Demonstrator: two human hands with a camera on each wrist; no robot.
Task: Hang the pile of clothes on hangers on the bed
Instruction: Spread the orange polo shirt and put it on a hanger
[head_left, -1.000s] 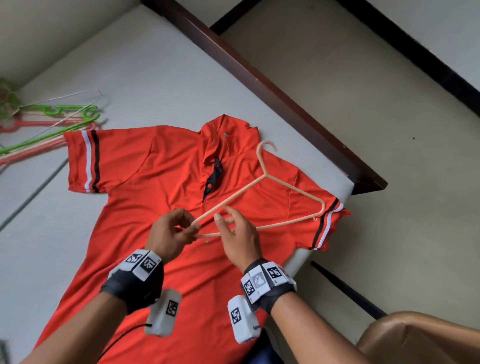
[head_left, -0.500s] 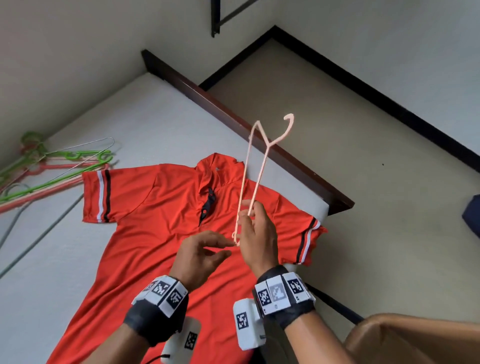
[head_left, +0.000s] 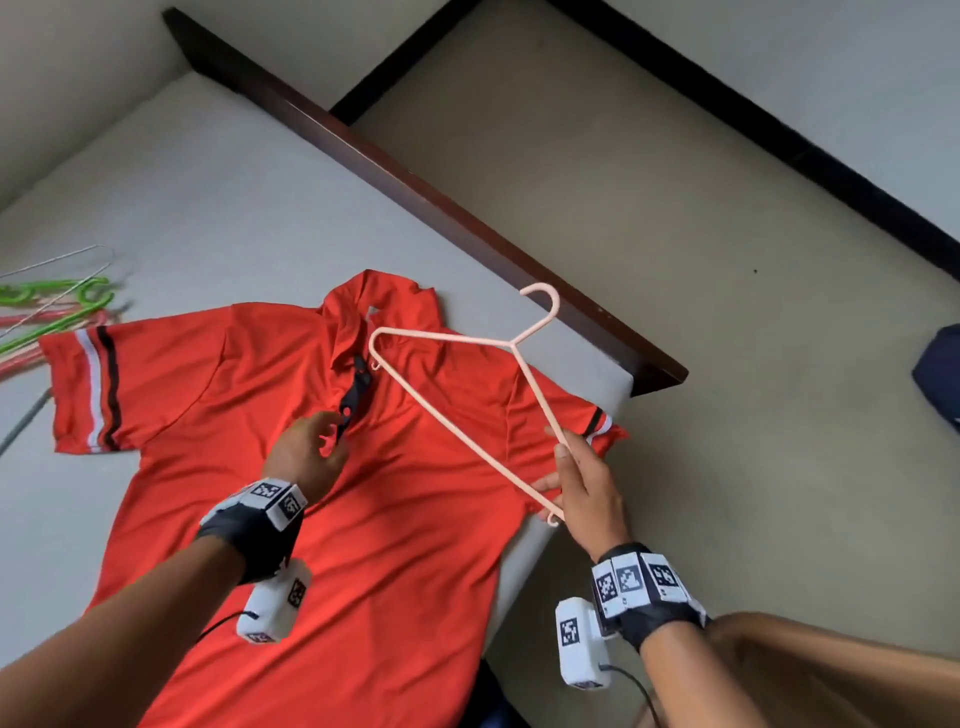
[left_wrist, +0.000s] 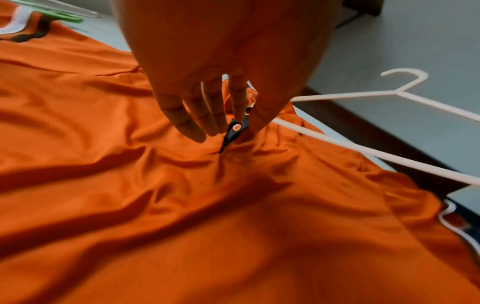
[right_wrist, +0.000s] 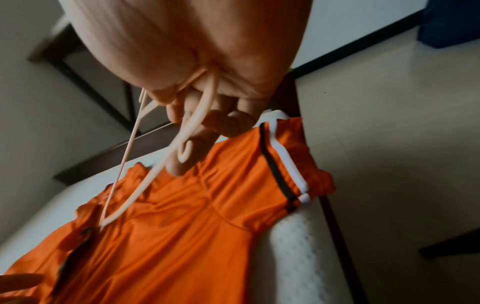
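Gripping pink hanger corner, right hand; left hand fingers relaxed, touching orange shirt placket

An orange shirt lay flat on the bed. The right hand gripped a pink hanger above it; the left hand reached the placket. Spare hangers lay at nine o'clock.

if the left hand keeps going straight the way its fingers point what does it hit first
Likely the black button placket of the orange shirt: the left hand has its fingertips at it, apparently touching already.
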